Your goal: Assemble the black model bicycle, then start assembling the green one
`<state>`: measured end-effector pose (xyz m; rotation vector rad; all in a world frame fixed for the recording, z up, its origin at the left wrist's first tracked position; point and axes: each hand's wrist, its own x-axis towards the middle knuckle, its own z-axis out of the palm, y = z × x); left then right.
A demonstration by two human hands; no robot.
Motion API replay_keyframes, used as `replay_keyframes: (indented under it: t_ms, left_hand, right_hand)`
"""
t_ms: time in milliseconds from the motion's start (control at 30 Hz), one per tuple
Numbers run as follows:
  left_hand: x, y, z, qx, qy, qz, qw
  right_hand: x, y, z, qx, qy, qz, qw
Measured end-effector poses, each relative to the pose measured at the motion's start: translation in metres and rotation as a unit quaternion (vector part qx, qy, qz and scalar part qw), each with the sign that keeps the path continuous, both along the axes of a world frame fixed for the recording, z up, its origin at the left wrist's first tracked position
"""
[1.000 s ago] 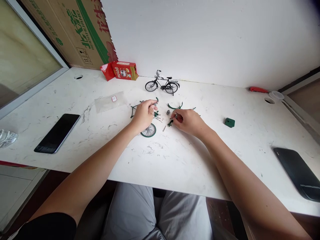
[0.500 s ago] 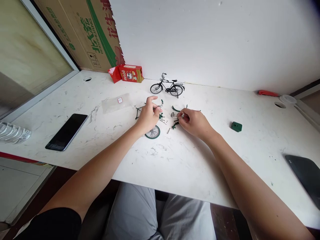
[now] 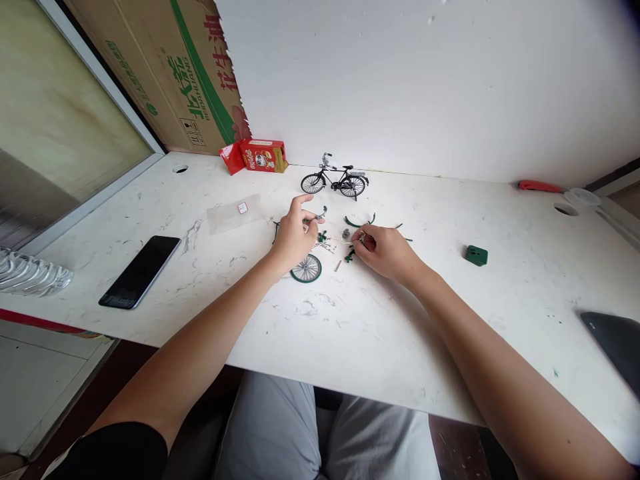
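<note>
My left hand [image 3: 294,233] is closed, its index finger raised, on a small model bicycle handlebar [image 3: 321,215] with a green grip. Partly under this hand lies a green-rimmed spoked wheel [image 3: 307,268]. Close to its fingertips are a small green part [image 3: 323,236] and several thin metal pieces. My right hand [image 3: 383,248] pinches a small silvery part [image 3: 363,237], mostly hidden by the fingers. Beside that hand lie a small grey part [image 3: 345,233], a green cross-shaped part [image 3: 349,257] and a curved green mudguard [image 3: 359,221]. A short metal pin [image 3: 338,266] lies between the hands.
A black model bicycle [image 3: 334,179] stands behind the parts, near a red box [image 3: 264,156]. A clear plastic bag [image 3: 227,215] and a phone [image 3: 140,272] lie left. On the right are a green block [image 3: 477,255], a red cutter [image 3: 540,186] and a black object [image 3: 613,343].
The view has shifted slightly, so the table appears a little lower. The handlebar has turned a little in my left hand. My right hand still pinches its small part.
</note>
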<state>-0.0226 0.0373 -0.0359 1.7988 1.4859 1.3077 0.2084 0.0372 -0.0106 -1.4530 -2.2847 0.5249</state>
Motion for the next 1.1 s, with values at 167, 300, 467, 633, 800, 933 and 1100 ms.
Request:
replay_keyframes:
  t_ms: [167,300,467,633,800,933,1100]
  left_hand:
    - [0.0006,-0.0008,0.0041,-0.001,0.017,0.004,1.000]
    - [0.0026,-0.0011,0.0053,-0.004,0.013,0.008,1.000]
    - [0.0021,0.0017,0.0020,0.013,0.036,0.022,0.999]
    - [0.0016,0.0026,-0.0003,0.023,0.041,0.023,0.999]
    - [0.0024,0.0006,0.0035,0.016,0.024,0.054,0.998]
    - [0.0028,-0.0004,0.0075,0.010,0.015,0.052,0.999]
    - [0.0037,-0.0017,0.0093,0.007,0.020,0.044,0.999]
  right_hand:
    - [-0.0014,-0.0012,0.0010,-0.009,0.025,-0.011,1.000]
    - [-0.0017,0.0005,-0.0029,0.007,0.036,-0.018,0.999]
    - [-0.0017,0.0011,-0.0051,0.032,0.068,-0.077,0.994]
    - [-0.0011,0.0008,-0.0021,0.031,0.123,-0.102,0.987]
    - [-0.0015,0.0016,-0.0048,0.025,0.106,-0.090,0.990]
    - [-0.0029,0.0018,-0.0075,0.015,0.088,-0.109,0.990]
    - [-0.0035,0.0023,-0.0079,0.036,0.125,-0.121,0.984]
